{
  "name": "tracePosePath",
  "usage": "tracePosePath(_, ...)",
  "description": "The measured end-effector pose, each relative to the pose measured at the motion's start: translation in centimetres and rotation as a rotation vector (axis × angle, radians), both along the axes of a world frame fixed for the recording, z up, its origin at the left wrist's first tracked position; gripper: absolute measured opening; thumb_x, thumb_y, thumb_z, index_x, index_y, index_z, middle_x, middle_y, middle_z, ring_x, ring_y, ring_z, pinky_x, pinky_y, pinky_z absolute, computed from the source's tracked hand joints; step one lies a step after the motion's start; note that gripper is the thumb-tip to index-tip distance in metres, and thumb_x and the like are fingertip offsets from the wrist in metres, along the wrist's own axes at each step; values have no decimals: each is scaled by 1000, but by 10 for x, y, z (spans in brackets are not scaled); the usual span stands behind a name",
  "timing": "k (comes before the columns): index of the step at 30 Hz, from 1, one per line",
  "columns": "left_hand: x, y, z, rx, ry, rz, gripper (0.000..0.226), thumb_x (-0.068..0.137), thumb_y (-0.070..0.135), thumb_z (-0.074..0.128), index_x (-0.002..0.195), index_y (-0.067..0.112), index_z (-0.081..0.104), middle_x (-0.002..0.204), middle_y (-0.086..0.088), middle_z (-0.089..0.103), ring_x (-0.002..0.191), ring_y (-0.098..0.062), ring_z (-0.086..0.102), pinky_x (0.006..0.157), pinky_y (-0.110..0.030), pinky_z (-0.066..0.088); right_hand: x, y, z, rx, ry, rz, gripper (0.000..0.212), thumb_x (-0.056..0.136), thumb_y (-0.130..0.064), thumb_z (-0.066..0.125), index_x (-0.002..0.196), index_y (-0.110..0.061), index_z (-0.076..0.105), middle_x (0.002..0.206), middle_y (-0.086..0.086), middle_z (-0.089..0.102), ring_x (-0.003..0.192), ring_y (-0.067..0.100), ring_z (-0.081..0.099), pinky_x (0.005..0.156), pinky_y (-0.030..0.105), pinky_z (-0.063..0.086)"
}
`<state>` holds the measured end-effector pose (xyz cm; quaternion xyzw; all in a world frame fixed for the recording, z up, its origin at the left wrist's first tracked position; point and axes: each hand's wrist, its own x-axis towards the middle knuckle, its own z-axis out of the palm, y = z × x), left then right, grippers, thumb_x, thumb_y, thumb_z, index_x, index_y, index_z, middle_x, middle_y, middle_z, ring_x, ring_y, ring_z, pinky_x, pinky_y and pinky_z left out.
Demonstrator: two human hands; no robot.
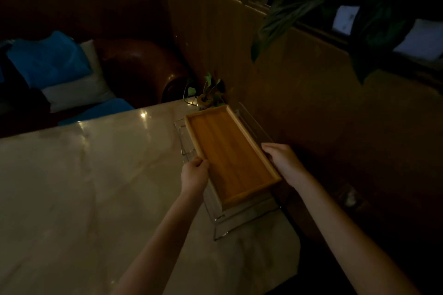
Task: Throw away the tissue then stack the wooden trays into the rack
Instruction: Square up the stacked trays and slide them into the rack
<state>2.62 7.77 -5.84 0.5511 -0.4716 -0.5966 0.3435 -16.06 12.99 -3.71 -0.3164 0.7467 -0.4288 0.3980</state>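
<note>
A long wooden tray [230, 151] with a raised rim sits on top of a clear acrylic rack [224, 223] at the right side of the marble table [96, 187]. My left hand [194, 172] grips the tray's left rim near the middle. Its right rim is held by my right hand [282, 163]. Below the tray's near end a pale side edge shows, perhaps another tray underneath; I cannot tell. No tissue is in view.
A small potted plant [208, 93] stands at the table's far right corner, just behind the rack. A wood-panelled wall [311, 103] runs along the right. Large leaves [311, 7] hang overhead. A leather sofa with blue and white cushions [60, 72] lies beyond the table.
</note>
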Motion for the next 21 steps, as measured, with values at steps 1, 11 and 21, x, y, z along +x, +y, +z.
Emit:
tracePosePath(1, 1, 1, 0, -2, 0, -6, 22, 89, 12, 42, 94, 4, 62, 84, -4, 60, 74, -15, 55, 65, -23, 43, 1, 6, -1, -20, 9, -34, 30, 92, -21, 43, 114, -6, 57, 123, 20, 57, 98, 29, 60, 85, 41, 49)
tracePosePath(11, -1, 10, 0, 0, 116, -24, 30, 88, 11, 37, 110, -2, 53, 100, -23, 58, 70, -8, 51, 58, -14, 44, 27, 92, -27, -212, 129, -524, 18, 87, -17, 53, 94, -2, 61, 76, 2, 61, 64, 9, 56, 55, 17, 44)
tracePosePath(21, -4, 5, -5, 1, 125, -64, 31, 91, 16, 34, 113, 8, 54, 118, -13, 58, 98, -21, 55, 78, -22, 46, 37, 80, -28, -190, -591, -665, 29, 90, -13, 50, 114, 3, 51, 109, 23, 58, 101, 32, 58, 91, 41, 49)
